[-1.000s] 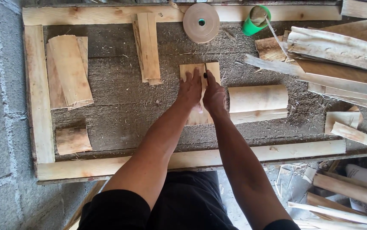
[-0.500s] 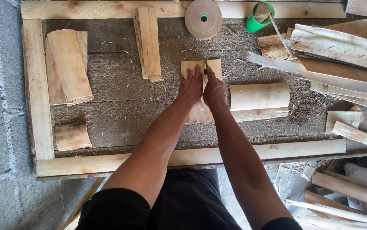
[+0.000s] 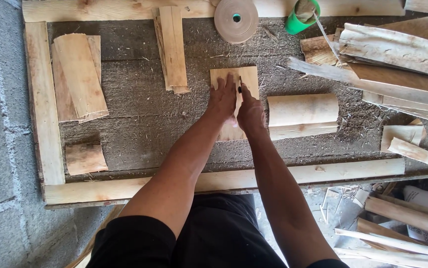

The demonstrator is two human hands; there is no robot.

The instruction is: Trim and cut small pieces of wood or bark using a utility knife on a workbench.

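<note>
Left hand [image 3: 222, 97] flat on veneer sheet [image 3: 246, 79] mid-tabletop [image 3: 134, 124], fingers spread, pinning it steady. Right hand [image 3: 250, 113] closed around dark tool [image 3: 239, 90], tip against sheet, seemingly for cutting. Veneer roll [image 3: 302, 110] just beside.

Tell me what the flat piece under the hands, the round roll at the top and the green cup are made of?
The flat piece looks like thin, pale, unfinished wood veneer: grain lines show. The left hand presses it flat; the right hand holds something dark against it. The round roll seems to be wound tan tape or veneer strip; hard to tell. The green cup looks like smooth plastic.
</note>
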